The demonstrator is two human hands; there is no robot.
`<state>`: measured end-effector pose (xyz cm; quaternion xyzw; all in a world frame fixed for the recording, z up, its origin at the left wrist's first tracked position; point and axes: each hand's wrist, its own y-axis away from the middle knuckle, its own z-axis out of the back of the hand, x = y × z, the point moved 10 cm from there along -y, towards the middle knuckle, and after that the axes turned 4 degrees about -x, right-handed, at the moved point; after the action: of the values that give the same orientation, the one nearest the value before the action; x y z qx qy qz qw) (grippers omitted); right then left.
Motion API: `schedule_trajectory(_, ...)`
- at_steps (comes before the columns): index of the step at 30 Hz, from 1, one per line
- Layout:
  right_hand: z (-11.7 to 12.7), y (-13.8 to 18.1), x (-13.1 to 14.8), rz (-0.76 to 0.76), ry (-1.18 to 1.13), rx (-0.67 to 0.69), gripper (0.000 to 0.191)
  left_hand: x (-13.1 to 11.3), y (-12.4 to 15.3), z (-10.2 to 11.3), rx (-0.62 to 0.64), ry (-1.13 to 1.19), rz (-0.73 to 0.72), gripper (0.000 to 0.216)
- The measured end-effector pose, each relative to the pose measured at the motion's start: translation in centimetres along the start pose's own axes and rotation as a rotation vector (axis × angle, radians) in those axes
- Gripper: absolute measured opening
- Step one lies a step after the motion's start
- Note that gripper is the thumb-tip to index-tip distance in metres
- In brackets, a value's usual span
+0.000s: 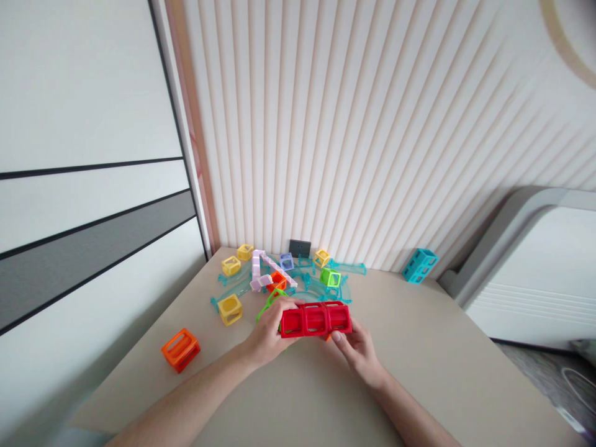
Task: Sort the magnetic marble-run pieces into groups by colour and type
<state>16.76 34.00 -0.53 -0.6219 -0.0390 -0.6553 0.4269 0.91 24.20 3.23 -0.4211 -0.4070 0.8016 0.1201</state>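
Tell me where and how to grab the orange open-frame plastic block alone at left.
Probably best pinched from above, across opposite side frames: the orange open-frame plastic block rests by itself on the beige tabletop, its top and visible sides unobstructed.

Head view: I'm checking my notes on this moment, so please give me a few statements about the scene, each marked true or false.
1. The left hand and the right hand both hold the red block. True.
2. The red block's near face shows five openings. False: it shows three.
3. The teal block stands left of the red block. False: it stands to the right.
4. An orange block lies on the table, left of the left hand. True.
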Motion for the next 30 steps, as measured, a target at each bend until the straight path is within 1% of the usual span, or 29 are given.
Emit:
schedule_trajectory(6, -0.2, -0.1, 0.3, 0.014, 0.023, -0.003, 0.024, 0.5, 0.1, -0.1, -0.003, -0.012, 0.021, 0.041)
schedule_trajectory(11, 0.2, -0.6, 1.3, 0.056, 0.097, -0.074, 0.022, 1.2, 0.0, -0.1, -0.003, 0.022, 0.067, 0.041)
schedule_trajectory(14, 0.4, -0.8, 1.6, 0.051, 0.121, -0.102, 0.021, 1.4, -0.2, 0.1, -0.013, 0.026, 0.076, 0.040)
schedule_trajectory(17, 0.1, -0.8, 1.6, 0.033, 0.053, -0.067, 0.025, 1.6, -0.1, 0.3, -0.026, 0.033, 0.093, 0.039)
schedule_trajectory(20, -0.3, -0.6, 1.5, 0.000, -0.052, -0.031, 0.036, 1.8, 0.1, -0.2, 0.007, 0.061, 0.123, 0.040)
schedule_trajectory(23, -0.5, -0.6, 1.8, -0.010, -0.062, -0.014, 0.037, 1.9, 0.3, -0.5, 0.028, 0.089, 0.151, 0.040)
schedule_trajectory(26, -0.5, -0.5, 2.0, -0.008, -0.030, 0.005, 0.037, 1.5, 0.1, -0.4, 0.028, 0.108, 0.129, 0.039)
schedule_trajectory(30, -0.4, -0.3, 1.8, -0.007, 0.030, 0.029, 0.034, 0.8, 0.0, 0.0, 0.033, 0.109, 0.035, 0.043)
